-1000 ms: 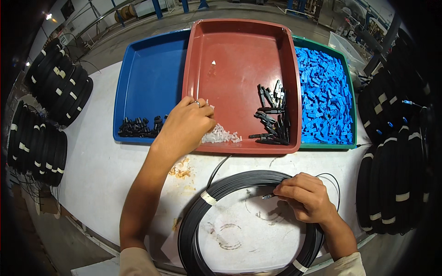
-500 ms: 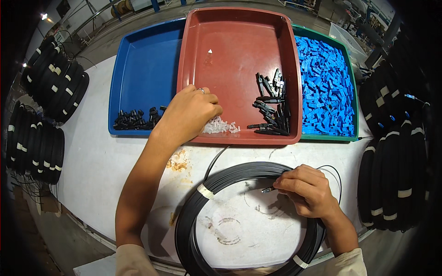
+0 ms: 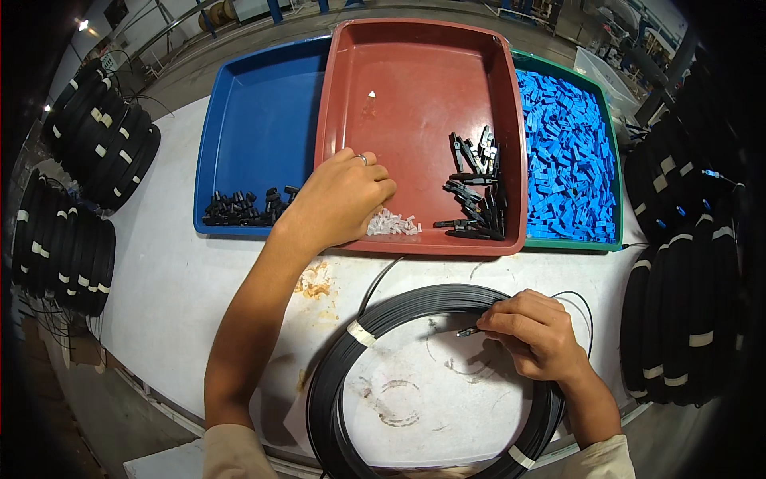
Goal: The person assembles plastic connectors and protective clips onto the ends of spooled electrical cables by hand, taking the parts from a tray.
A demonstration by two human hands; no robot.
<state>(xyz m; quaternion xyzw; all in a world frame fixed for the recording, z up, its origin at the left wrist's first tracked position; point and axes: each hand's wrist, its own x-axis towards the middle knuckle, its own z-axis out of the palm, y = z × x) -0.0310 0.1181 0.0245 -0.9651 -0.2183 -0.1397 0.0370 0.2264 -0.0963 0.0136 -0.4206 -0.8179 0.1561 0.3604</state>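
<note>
1 left hand (image 3: 339,199) partly hides small white clips (image 3: 392,223).

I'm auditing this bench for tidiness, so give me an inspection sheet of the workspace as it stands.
Surface: white table, stained near the middle.
Job's things: small white plastic pieces in the red tray; black cable coil.
Clutter: black connectors; blue tray with black parts; green tray of blue pieces.
Hands: left hand at the white pieces; right hand pinching the cable end.
Cables: stacked black coils on both sides.
Surroundings: factory floor.
</note>
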